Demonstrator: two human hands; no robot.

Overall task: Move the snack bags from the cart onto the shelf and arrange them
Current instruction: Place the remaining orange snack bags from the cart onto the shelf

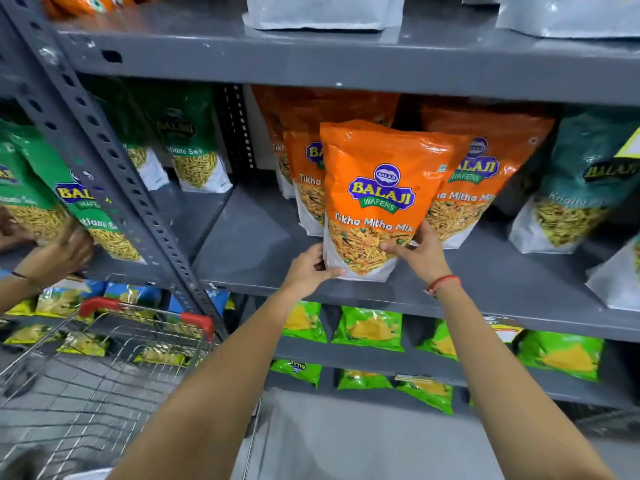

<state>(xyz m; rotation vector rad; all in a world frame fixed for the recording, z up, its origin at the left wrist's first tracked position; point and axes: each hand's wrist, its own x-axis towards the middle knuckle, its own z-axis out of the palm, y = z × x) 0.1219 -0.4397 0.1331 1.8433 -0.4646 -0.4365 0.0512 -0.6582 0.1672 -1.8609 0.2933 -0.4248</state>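
Note:
An orange snack bag (381,188) stands upright at the front of the grey middle shelf (249,251). My left hand (310,270) grips its lower left corner. My right hand (424,252) holds its lower right edge, thumb across the front. Behind it stand more orange bags (485,174) of the same kind, one at the left rear and one at the right. The wire cart (104,368) with red handle ends sits at the lower left; its basket looks bare where I can see it.
Green snack bags (194,157) stand left of the perforated shelf post (114,161). Another person's hand (59,254) holds a green bag (79,216) at far left. Teal bags (581,188) stand at right. Lime-green packs (369,329) fill the lower shelves.

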